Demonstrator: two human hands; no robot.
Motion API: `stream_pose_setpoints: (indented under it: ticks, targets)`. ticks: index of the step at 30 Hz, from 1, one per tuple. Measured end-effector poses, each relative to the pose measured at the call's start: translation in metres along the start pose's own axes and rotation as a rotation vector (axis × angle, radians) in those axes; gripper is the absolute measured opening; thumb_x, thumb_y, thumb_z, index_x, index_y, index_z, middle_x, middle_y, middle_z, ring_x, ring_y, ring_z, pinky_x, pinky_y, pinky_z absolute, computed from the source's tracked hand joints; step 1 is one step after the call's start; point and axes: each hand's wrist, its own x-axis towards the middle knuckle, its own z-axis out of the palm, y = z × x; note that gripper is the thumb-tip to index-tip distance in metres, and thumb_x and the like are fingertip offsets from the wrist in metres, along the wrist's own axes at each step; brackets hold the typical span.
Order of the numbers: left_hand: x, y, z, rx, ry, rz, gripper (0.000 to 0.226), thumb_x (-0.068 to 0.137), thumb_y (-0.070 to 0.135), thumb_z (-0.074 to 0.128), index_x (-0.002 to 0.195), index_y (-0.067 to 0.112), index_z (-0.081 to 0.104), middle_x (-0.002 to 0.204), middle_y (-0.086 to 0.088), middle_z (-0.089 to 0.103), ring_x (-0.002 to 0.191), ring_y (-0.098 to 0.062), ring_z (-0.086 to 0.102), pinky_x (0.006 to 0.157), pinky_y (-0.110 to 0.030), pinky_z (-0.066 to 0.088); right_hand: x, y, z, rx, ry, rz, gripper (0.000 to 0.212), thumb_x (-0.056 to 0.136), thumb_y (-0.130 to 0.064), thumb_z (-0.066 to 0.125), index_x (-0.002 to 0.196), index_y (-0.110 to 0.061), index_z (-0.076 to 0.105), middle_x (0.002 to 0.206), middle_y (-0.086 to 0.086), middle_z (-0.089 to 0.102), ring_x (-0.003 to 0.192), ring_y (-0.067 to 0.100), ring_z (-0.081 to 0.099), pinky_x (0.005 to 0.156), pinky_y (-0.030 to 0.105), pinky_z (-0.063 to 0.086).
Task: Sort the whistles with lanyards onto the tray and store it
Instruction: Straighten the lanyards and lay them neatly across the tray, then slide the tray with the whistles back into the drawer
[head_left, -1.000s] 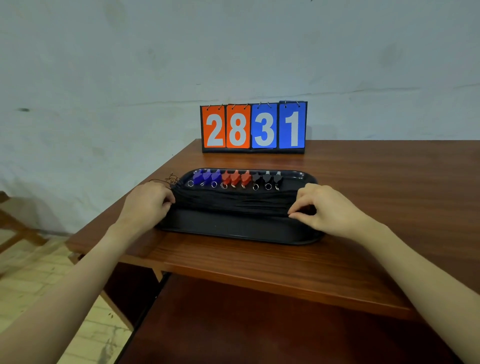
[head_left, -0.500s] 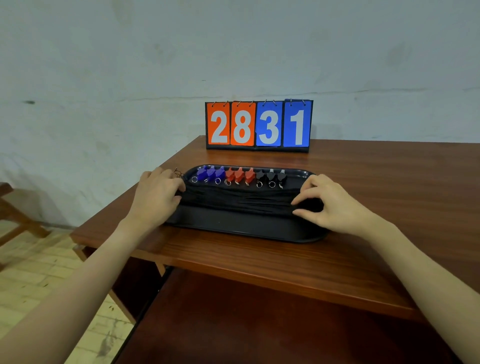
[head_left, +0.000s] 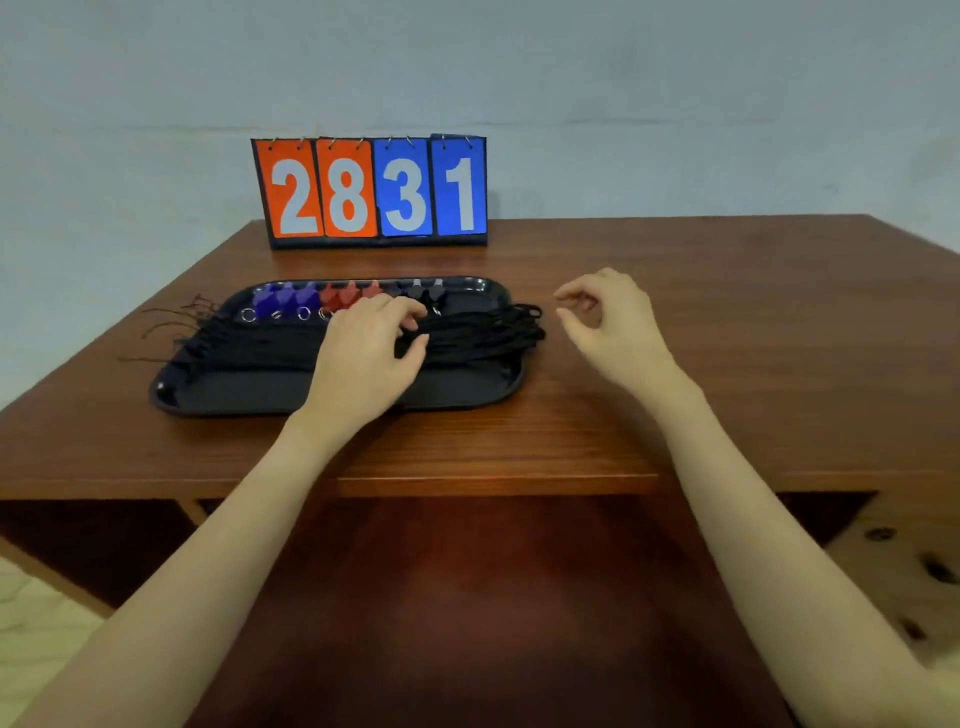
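Both hands have been shifted rightward since the earlier frame: the left hand (head_left: 366, 358) now rests mid-tray with loosely curved fingers on the black lanyards (head_left: 467, 332), the right hand (head_left: 608, 322) hovers off the tray (head_left: 332, 397), loosely curled, holding nothing. Blue, red and black whistles (head_left: 337, 299) are seen grouped in a row along the tray's far side on the bench (head_left: 727, 338). Sorting appears done; tidying the overhanging cords and storing the tray are judged left.

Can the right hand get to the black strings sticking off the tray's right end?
Probably yes. The right hand hovers just beside the lanyards that spill over the tray rim, with only bare table between them.
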Motion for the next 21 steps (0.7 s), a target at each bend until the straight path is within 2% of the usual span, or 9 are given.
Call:
stream_pose_setpoints:
  ticks: [4,8,12,16,17,19,21]
  targets:
    - [-0.004,0.009,0.003,-0.049,0.022,0.025,0.027,0.086,0.02,0.064,0.112,0.013,0.064,0.094,-0.001,0.066,0.086,-0.017,0.06,0.081,-0.043,0.051,-0.04,0.007,-0.005,-0.002,-0.035,0.053,0.02,0.088,-0.017,0.064,0.107,-0.012,0.066,0.091,0.0,0.059,0.085,0.012,0.053,0.082,0.027,0.046]
    - [-0.018,0.0,-0.007,-0.026,0.102,-0.018,0.026,0.086,0.02,0.065,0.11,0.01,0.065,0.096,-0.004,0.067,0.089,-0.02,0.061,0.086,-0.039,0.049,-0.059,-0.005,-0.001,0.074,-0.101,0.185,0.024,0.09,-0.029,0.062,0.108,-0.014,0.064,0.088,-0.005,0.061,0.077,0.006,0.054,0.074,0.02,0.042]
    - [-0.036,-0.031,-0.025,0.122,0.184,-0.306,0.029,0.089,0.019,0.06,0.115,0.007,0.062,0.115,-0.016,0.062,0.109,-0.034,0.054,0.094,-0.049,0.04,-0.054,-0.027,0.011,0.179,-0.111,0.285,0.031,0.09,-0.04,0.059,0.103,-0.013,0.066,0.091,0.001,0.068,0.085,0.014,0.062,0.077,0.027,0.049]
    - [-0.056,-0.06,-0.047,0.193,0.222,-0.541,0.034,0.088,0.016,0.056,0.12,0.005,0.059,0.124,-0.022,0.055,0.116,-0.041,0.047,0.097,-0.052,0.036,-0.043,-0.05,0.022,0.189,-0.158,0.388,0.045,0.091,-0.037,0.058,0.101,0.006,0.066,0.081,0.017,0.073,0.072,0.028,0.069,0.078,0.039,0.056]
    - [-0.061,-0.064,-0.053,0.216,0.238,-0.604,0.034,0.088,0.017,0.056,0.12,0.005,0.059,0.125,-0.023,0.053,0.117,-0.042,0.046,0.097,-0.053,0.036,-0.041,-0.054,0.022,0.182,-0.169,0.402,0.044,0.092,-0.034,0.057,0.097,0.009,0.068,0.076,0.018,0.073,0.067,0.028,0.069,0.076,0.038,0.057]
    - [-0.071,-0.071,-0.066,0.272,0.275,-0.745,0.039,0.088,0.022,0.057,0.12,0.001,0.055,0.127,-0.028,0.048,0.119,-0.046,0.043,0.097,-0.056,0.035,-0.039,-0.06,0.022,0.156,-0.198,0.433,0.042,0.092,-0.031,0.057,0.082,0.006,0.071,0.059,0.01,0.069,0.05,0.014,0.064,0.064,0.028,0.055]
    - [-0.078,-0.076,-0.077,0.28,0.28,-0.879,0.048,0.088,0.026,0.056,0.125,-0.005,0.047,0.13,-0.033,0.044,0.122,-0.048,0.039,0.098,-0.058,0.032,-0.037,-0.064,0.023,0.145,-0.228,0.475,0.04,0.092,-0.03,0.059,0.069,0.001,0.069,0.045,0.001,0.059,0.031,0.002,0.051,0.048,0.021,0.043]
